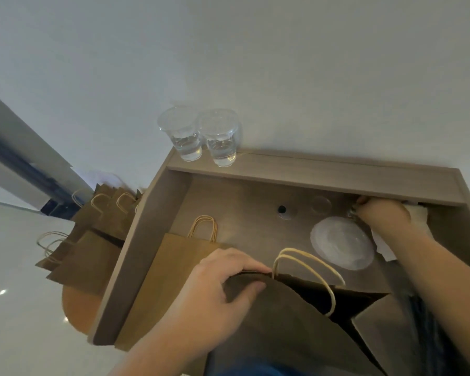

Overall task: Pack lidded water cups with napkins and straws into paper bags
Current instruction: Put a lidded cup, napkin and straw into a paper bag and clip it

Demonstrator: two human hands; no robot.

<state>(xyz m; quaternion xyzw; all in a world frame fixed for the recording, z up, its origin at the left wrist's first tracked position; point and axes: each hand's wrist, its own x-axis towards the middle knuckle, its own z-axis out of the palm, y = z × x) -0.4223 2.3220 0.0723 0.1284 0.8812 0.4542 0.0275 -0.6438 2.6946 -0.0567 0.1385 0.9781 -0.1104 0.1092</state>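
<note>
An open brown paper bag (282, 321) with pale rope handles stands at the near edge of the desk. My left hand (217, 283) grips its near rim, thumb inside. A flat brown bag (158, 280) lies to its left. A clear lidded cup (342, 242) stands on the desk behind the open bag. My right hand (383, 213) reaches under the raised back shelf at the right, fingers curled by white napkins (418, 215); what it holds is hidden. Two lidded water cups (201, 137) stand on the shelf's left end.
The wooden desk (228, 210) has a raised side wall on the left and a round cable hole (282, 209) at the back. Several flat paper bags (92, 232) lie piled on a round orange stool left of the desk. A white wall rises behind.
</note>
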